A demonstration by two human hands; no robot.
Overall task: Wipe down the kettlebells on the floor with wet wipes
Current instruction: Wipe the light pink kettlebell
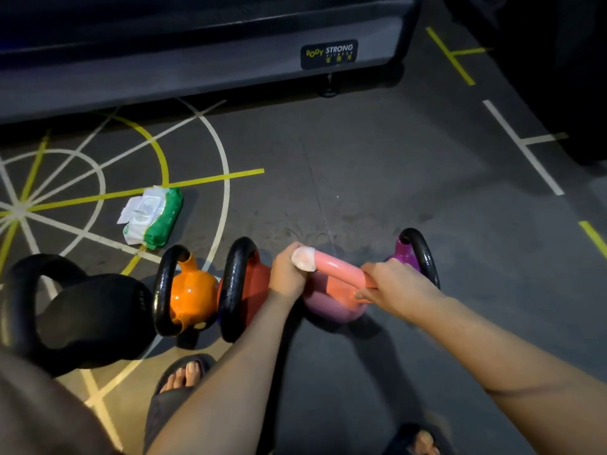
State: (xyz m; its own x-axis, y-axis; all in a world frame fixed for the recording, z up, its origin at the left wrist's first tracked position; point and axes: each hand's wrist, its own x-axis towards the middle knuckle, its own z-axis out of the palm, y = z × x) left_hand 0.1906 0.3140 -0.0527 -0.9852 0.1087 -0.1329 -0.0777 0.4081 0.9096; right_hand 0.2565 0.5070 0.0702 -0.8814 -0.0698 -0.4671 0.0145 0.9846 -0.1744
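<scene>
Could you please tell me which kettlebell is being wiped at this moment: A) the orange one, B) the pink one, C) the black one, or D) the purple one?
B: the left hand holds the wet wipe against the handle of the pink kettlebell, while the right hand grips the handle's other end.

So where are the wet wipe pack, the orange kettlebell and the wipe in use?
wet wipe pack (151, 217), head view, middle of the pack
orange kettlebell (190, 292), head view, round orange body
wipe (303, 258), head view, the white wad
</scene>
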